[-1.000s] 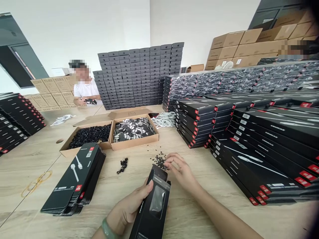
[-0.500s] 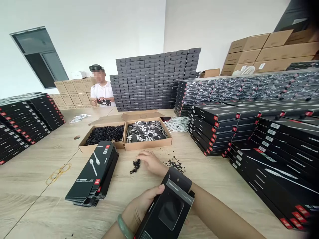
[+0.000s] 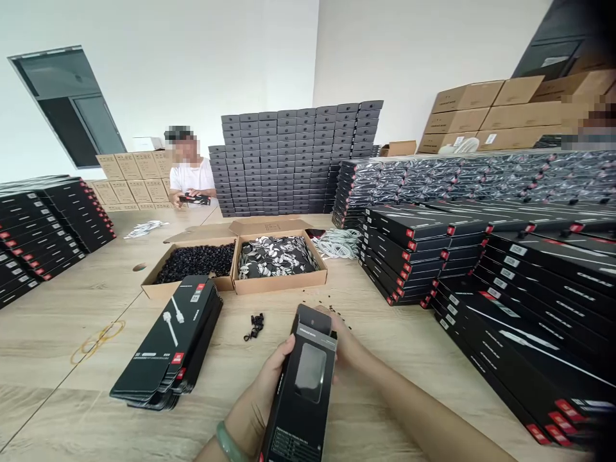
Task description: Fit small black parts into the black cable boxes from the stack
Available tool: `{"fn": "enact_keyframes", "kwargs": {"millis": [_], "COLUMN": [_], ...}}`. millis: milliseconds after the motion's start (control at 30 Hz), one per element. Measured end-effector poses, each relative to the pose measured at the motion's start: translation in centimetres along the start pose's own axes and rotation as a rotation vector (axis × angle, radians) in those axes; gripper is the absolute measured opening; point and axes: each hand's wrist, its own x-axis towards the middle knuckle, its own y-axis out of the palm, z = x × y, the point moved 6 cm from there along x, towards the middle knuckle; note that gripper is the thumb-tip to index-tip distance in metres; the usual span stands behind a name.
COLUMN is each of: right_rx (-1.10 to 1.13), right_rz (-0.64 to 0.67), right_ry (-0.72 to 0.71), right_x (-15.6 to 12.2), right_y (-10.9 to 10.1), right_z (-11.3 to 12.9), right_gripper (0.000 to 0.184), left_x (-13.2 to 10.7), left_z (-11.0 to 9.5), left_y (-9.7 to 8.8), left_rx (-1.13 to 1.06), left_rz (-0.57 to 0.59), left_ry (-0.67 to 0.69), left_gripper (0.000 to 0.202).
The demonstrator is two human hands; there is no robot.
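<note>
A long black packaging box (image 3: 303, 410) with a clear window is tilted up in front of me, its top flap raised. My left hand (image 3: 269, 378) grips it along the left side, thumb on the edge, a green bangle (image 3: 228, 443) at the wrist. Behind the box's upper right edge is my right hand (image 3: 347, 343); most of its fingers are hidden, so what they hold does not show. Left of the box lies a small group of black clips (image 3: 255, 326). Flat black cartons (image 3: 168, 333) with a cable picture are stacked further left.
Two open cardboard trays stand ahead: one of small black pieces (image 3: 195, 262), one of black-and-white cards (image 3: 279, 256). White cables (image 3: 339, 244) lie beside them. Stacked black boxes (image 3: 409, 256) line the right. A co-worker (image 3: 192, 176) sits across the table; yellow rubber bands (image 3: 99, 340) lie left.
My right hand has moved from beside the black clips back to the top of the box. The box is more upright and slightly further left. The view has shifted a little.
</note>
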Motion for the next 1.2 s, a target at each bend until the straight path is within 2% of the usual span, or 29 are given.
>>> {"fn": "enact_keyframes", "kwargs": {"millis": [100, 167, 300, 433, 600, 667, 767, 833, 1033, 1200], "right_rx": [0.036, 0.084, 0.219, 0.273, 0.260, 0.239, 0.269, 0.299, 0.208, 0.186], "right_rz": [-0.014, -0.056, -0.145, -0.171, -0.292, -0.273, -0.144, -0.109, -0.143, -0.173], "right_ry": [0.067, 0.096, 0.083, 0.072, 0.128, 0.120, 0.102, 0.089, 0.034, 0.065], "right_x": [-2.1, -3.3, -4.8, -5.1, -5.4, -5.6, -5.9, -6.3, -7.0, -7.1], "right_y": [-3.0, -4.5, -5.5, -5.8, -7.1, -6.8, -5.0, -4.1, -3.3, -3.2], "right_z": [0.2, 0.4, 1.5, 2.6, 3.0, 3.4, 4.0, 4.2, 4.2, 4.2], "right_gripper": [0.025, 0.032, 0.031, 0.035, 0.038, 0.034, 0.029, 0.028, 0.022, 0.021], "left_x": [-0.1, -0.3, -0.8, -1.2, -0.9, -0.8, -0.7, -0.7, -0.6, -0.5], "left_z": [-0.1, -0.3, -0.5, -0.5, -1.0, -1.0, -1.1, -1.0, -0.4, 0.0], "left_y": [-0.2, 0.3, 1.2, 0.9, 1.2, 1.5, 2.0, 2.1, 1.4, 0.9], "left_rx": [0.003, 0.059, 0.133, 0.174, 0.235, 0.260, 0.302, 0.309, 0.354, 0.363], "left_rz": [-0.128, -0.171, -0.204, -0.249, -0.205, -0.196, -0.165, -0.147, -0.143, -0.144], "left_ry": [-0.008, 0.031, 0.096, 0.095, 0.169, 0.187, 0.231, 0.258, 0.247, 0.244], "left_gripper": [0.060, 0.049, 0.033, 0.034, 0.046, 0.049, 0.049, 0.050, 0.054, 0.055]}}
